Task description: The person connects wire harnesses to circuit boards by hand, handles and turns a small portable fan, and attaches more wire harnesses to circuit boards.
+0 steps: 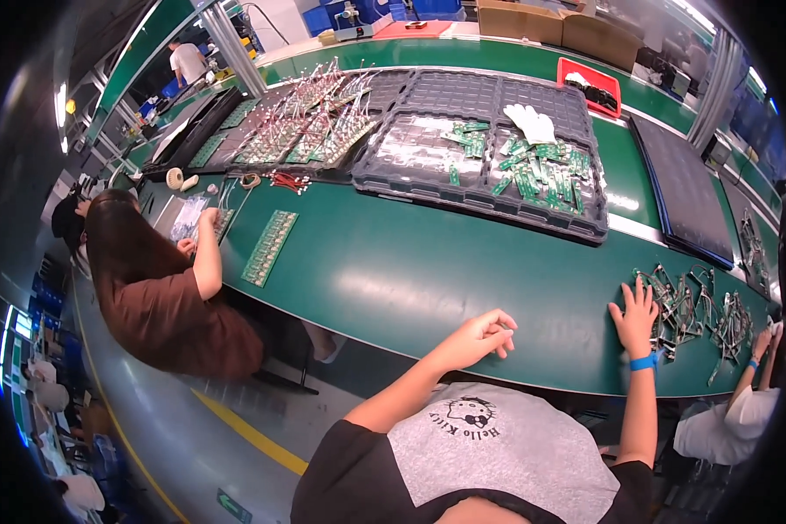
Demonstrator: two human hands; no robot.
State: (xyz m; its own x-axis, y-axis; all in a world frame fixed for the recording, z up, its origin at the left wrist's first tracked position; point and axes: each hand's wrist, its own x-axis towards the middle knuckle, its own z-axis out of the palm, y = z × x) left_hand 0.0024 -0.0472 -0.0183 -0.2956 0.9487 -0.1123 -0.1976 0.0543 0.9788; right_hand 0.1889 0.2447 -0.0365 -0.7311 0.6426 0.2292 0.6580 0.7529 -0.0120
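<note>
My left hand (483,339) hovers over the near edge of the green workbench (428,262), its fingers loosely curled, and nothing shows in it. With fingers spread, my right hand (635,316), a blue band at its wrist, reaches to the left side of a loose heap of small circuit boards with wires (683,301). Its fingertips are at the edge of the heap; whether they touch a board I cannot tell. A second heap of wired boards (731,325) lies just to the right.
A black tray (384,185) across the bench holds small green boards (541,175) and a white glove (530,124). Wired boards (310,122) fill another tray at left. A black panel (679,188) and a red bin (589,86) lie farther back. Co-workers (148,297) sit on both sides.
</note>
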